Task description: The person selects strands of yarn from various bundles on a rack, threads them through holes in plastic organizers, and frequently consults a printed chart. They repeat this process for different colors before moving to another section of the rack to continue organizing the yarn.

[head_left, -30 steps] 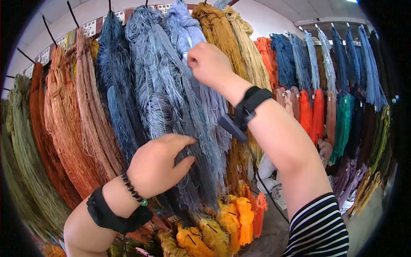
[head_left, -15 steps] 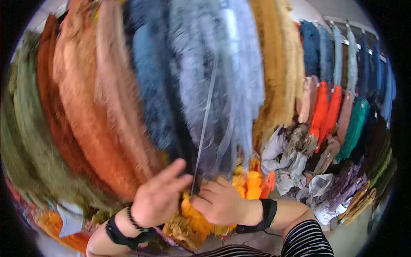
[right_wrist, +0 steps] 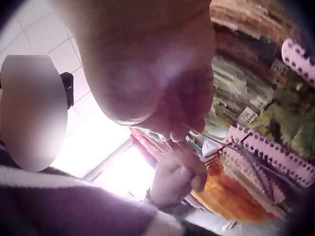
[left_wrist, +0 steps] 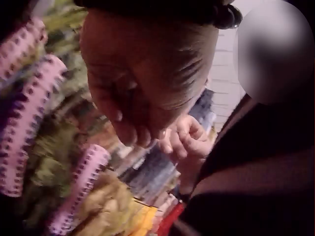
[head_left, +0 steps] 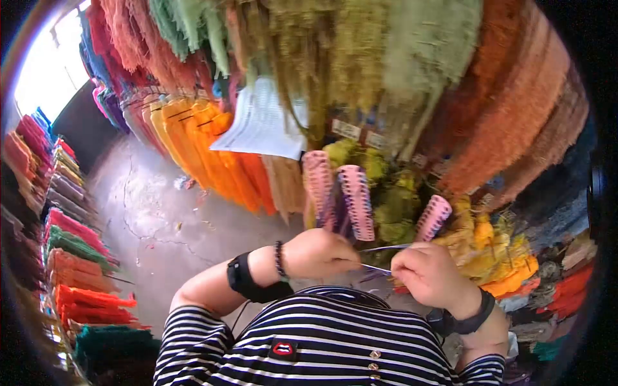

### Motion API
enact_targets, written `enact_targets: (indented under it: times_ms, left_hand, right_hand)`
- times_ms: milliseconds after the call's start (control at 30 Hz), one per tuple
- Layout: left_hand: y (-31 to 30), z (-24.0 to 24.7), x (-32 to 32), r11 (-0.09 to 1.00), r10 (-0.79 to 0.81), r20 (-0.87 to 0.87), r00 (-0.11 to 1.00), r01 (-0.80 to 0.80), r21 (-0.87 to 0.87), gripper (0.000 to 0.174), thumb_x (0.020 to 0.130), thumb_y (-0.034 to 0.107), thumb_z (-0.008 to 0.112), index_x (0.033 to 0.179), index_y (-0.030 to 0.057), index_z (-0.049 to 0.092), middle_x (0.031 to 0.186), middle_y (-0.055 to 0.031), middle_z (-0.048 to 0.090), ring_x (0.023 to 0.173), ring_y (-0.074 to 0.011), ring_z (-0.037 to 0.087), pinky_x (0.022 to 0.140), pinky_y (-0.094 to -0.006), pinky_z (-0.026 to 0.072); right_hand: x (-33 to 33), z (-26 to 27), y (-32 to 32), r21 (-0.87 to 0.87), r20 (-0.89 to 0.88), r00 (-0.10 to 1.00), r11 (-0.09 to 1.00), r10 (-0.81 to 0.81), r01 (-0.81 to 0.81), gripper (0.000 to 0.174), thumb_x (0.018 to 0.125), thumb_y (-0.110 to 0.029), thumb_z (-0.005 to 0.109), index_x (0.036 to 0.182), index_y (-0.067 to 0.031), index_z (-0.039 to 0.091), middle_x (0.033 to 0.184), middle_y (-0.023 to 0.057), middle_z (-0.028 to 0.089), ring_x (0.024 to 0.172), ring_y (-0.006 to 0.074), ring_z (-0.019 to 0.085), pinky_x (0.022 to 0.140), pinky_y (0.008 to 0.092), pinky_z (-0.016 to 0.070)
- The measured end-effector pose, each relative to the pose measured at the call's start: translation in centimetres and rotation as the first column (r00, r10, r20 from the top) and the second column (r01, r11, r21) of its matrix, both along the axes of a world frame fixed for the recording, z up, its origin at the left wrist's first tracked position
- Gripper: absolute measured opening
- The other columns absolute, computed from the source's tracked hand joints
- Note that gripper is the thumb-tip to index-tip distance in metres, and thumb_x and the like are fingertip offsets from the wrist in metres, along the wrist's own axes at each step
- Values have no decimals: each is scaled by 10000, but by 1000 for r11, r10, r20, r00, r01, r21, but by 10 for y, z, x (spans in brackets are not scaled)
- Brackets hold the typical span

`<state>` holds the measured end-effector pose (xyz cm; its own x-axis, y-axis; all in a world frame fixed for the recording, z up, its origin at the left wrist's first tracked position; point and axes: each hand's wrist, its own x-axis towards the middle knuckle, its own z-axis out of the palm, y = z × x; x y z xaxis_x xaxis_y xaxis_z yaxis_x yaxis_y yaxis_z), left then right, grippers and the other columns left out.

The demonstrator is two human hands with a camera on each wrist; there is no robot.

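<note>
In front of the striped shirt, a thin pale strand of thread (head_left: 376, 268) stretches between the two hands in the head view. My left hand (head_left: 315, 254) pinches one part of it, fingers curled in. My right hand (head_left: 425, 270) grips the strand a short way to the right, its fingers bent over the thumb. The left wrist view shows the left hand (left_wrist: 147, 73) close up, with the right hand (left_wrist: 184, 140) just beyond. Thread (right_wrist: 216, 140) runs from the curled right fingers in the right wrist view. The strand's ends are hidden.
Pink punched cards (head_left: 356, 202) with threads through their holes hang just beyond the hands. Green hanks (head_left: 425, 45), rust hanks (head_left: 515, 109) and orange hanks (head_left: 193, 128) hang around. A white printed sheet (head_left: 264, 122) hangs among them. Grey floor (head_left: 154, 212) lies at left.
The right hand has come down from the pale blue hank, drawing out a strand. The left hand has taken hold of it too. The view has swung left, towards the pink cards.
</note>
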<state>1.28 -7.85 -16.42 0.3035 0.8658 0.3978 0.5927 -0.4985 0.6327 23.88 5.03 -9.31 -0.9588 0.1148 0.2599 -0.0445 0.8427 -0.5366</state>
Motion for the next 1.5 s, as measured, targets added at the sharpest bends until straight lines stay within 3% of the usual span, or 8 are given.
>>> enact_targets:
  times_ms: [200, 567, 667, 767, 867, 1033, 1267, 1500]
  left_hand:
    - [-105, 2, -144, 789, 476, 305, 825, -249, -561, 195, 923, 178, 613, 918, 5, 704, 658, -34, 625, 600, -86, 577, 563, -249, 471]
    - [-121, -18, -219, 724, 689, 601, 406, -335, -603, 209, 958, 180, 579, 927, 1, 682, 658, 21, 581, 572, -51, 472, 541, -196, 384]
    - [-117, -18, -219, 733, 681, 625, 382, -343, -588, 182, 938, 133, 580, 896, -16, 676, 633, 1, 565, 551, -51, 446, 501, -193, 334]
    - [-120, -20, -214, 702, 702, 484, 523, -394, -593, 184, 940, 142, 598, 960, -9, 702, 726, 11, 624, 647, -32, 497, 591, -188, 407]
    - [-107, -31, -201, 800, 573, 476, 667, -329, -502, 180, 932, 128, 602, 974, -15, 704, 769, 6, 640, 691, -34, 503, 616, -201, 424]
    - [-97, -25, -206, 734, 615, 536, 578, -172, -657, 192, 933, 144, 608, 972, -19, 701, 780, -1, 642, 698, -57, 522, 626, -223, 441]
    - [-76, -50, -216, 771, 553, 611, 566, -71, -632, 201, 946, 177, 606, 990, -5, 681, 768, 21, 620, 703, -52, 516, 627, -208, 433]
    - [-28, -92, -198, 882, 277, 798, 535, 188, -432, 204, 982, 160, 536, 1037, 0, 649, 1097, -90, 641, 774, -103, 600, 682, -238, 490]
  right_hand:
    - [-132, -32, -37, -478, 224, 972, 862, -68, 171, 42, 834, -40, 618, 859, -44, 585, 692, 58, 584, 635, 155, 579, 588, 282, 454]
    - [-225, -91, -45, -647, 285, 943, 691, -173, 323, 72, 891, -70, 605, 885, 2, 604, 686, 32, 620, 630, 66, 593, 587, 245, 490]
    - [-232, -94, -41, -579, 366, 914, 726, -174, 370, 99, 890, -87, 606, 927, 2, 626, 802, 84, 674, 724, 142, 649, 659, 287, 515]
    - [-236, -100, -45, -71, 140, 963, 968, -230, 241, 233, 886, -105, 611, 1097, -6, 611, 1004, 138, 690, 927, 251, 668, 797, 344, 516]
    - [-257, -79, -63, -419, 18, 999, 907, -34, 39, 423, 874, -119, 628, 1273, -26, 521, 1138, 161, 658, 1107, 323, 607, 912, 381, 479]
    - [-271, -99, -58, -854, 257, 942, 506, 217, 116, 252, 950, -113, 568, 1187, -32, 539, 933, 33, 663, 832, 81, 594, 758, 256, 479]
    - [-257, -72, -43, -751, 354, 935, 586, -32, 305, 78, 914, -87, 624, 906, -11, 640, 837, -8, 618, 774, 66, 565, 699, 221, 461]
    - [-254, -59, -30, -707, 195, 977, 679, -81, 198, 74, 882, -75, 650, 861, -5, 642, 853, 34, 640, 809, 106, 586, 770, 265, 464]
